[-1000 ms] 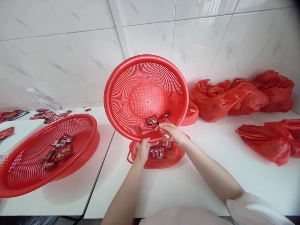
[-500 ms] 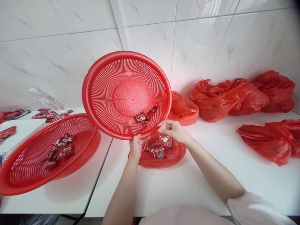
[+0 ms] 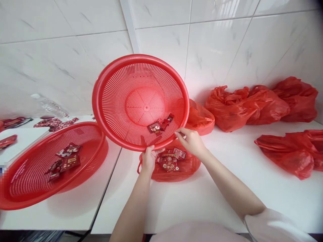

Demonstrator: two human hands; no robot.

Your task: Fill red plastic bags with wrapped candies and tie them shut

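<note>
a round red plastic mesh basket (image 3: 146, 97) tilts above an open red plastic bag (image 3: 190, 168), left hand (image 3: 149, 159) grasping the basket's rim, right hand (image 3: 193, 143) at it, hold unclear, bagging seemingly in progress, next needing a pinch on small dark-red wrapped packets (image 3: 155, 127) inside the basket.

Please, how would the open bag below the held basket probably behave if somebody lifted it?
The bag is probably floppy, as its thin sides look creased. It would likely sag, since packets lie inside. Its mouth is open, so tilting it could spill some.
</note>
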